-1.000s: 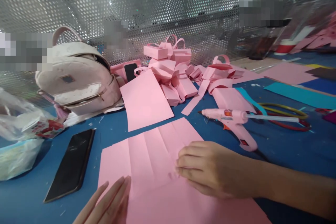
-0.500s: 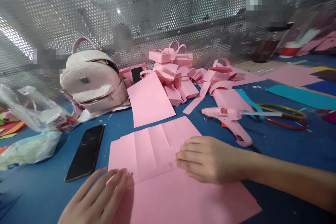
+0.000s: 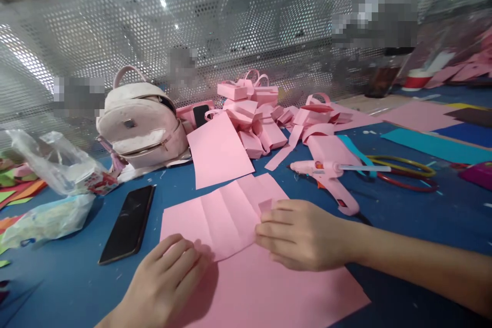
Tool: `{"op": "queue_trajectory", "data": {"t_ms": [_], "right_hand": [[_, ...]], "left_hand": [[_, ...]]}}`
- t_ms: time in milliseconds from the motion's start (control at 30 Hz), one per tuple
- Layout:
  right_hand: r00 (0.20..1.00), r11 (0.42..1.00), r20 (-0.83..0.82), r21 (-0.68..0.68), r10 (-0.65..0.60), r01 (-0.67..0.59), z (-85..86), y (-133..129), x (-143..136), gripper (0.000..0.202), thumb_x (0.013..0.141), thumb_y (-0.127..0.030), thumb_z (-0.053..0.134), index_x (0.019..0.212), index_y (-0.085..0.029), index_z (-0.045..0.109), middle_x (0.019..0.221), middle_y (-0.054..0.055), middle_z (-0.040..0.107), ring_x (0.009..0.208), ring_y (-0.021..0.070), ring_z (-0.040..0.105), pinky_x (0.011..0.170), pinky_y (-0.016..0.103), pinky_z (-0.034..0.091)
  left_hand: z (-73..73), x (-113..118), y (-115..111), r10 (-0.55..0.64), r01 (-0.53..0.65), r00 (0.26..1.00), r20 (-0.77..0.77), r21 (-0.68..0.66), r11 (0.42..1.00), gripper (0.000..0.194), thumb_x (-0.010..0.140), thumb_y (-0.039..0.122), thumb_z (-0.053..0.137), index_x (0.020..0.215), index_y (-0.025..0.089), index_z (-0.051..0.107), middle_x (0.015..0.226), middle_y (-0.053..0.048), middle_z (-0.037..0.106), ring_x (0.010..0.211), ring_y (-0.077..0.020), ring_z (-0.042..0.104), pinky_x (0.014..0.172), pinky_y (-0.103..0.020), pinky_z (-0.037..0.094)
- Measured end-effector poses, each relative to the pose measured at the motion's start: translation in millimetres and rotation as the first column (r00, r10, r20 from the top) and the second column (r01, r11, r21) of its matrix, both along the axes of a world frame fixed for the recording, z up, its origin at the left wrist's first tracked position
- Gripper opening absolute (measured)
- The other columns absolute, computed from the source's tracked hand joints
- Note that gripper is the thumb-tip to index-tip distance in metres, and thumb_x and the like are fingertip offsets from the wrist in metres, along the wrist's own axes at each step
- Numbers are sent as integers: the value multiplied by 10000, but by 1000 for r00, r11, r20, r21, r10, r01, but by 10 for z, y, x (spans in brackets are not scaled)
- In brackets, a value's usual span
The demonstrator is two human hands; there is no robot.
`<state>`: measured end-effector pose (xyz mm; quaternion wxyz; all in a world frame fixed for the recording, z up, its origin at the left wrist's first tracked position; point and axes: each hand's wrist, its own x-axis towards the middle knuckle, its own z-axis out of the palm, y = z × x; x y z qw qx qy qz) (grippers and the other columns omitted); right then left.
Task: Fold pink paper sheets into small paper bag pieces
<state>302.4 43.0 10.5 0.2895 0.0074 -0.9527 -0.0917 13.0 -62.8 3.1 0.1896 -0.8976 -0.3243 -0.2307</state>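
A pink paper sheet (image 3: 221, 218) with several parallel creases lies in front of me, over a larger flat pink sheet (image 3: 265, 292). My left hand (image 3: 167, 274) has its fingers curled on the creased sheet's lower left edge, which bends up slightly; the fingertips are partly hidden. At the right side, my right hand (image 3: 303, 236) is closed on the same sheet, and a small folded-up flap (image 3: 266, 206) shows beside its index finger. What lies under the right fingers is hidden.
Beyond the sheets lie another pink sheet (image 3: 219, 151) and a pile of pink paper boxes (image 3: 251, 113). A pink glue gun (image 3: 332, 179) rests at right. On the left are a phone (image 3: 127, 223), a pale backpack (image 3: 142, 118) and a plastic bag (image 3: 49, 218).
My left hand has moved right and its spread fingers have curled onto the sheet's edge. The creased sheet is more bent, with a flap raised at its right. The view has shifted slightly.
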Motion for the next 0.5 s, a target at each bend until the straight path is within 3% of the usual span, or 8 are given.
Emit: {"op": "queue_trajectory", "data": {"t_ms": [200,300,433,500], "right_hand": [[988,990,112,-97,109,-98,-67,-77,-46,312,1004,-252,495,1217,-72,635,1058,66,743,919,186,626,792,331,477],[976,984,192,-163,107,-76,-131,-85,-69,360,1000,-308,505,1262,-87,614,1160,82,715,961,198,616,825,345,473],[966,973,248,-232,73,-14,-170,-82,-78,383,999,-337,523,1298,-108,592,1230,92,688,995,202,601,865,348,455],[967,967,245,-255,64,1,-164,-80,-82,377,996,-331,536,1299,-115,591,1226,84,690,993,204,596,865,350,447]], "left_hand": [[17,299,103,-121,120,992,28,11,993,293,998,72,416,966,80,707,771,-61,716,724,-185,629,752,-365,503],[-23,347,171,-149,150,988,26,-23,988,194,946,59,520,942,97,710,840,-63,738,734,-184,623,737,-360,501],[3,316,276,-116,169,970,214,-249,954,135,928,95,611,854,154,707,802,-37,720,696,-163,598,658,-321,454],[41,278,335,-66,221,939,336,-446,867,135,962,180,618,880,201,723,839,-14,731,763,-159,633,705,-309,455]]}}
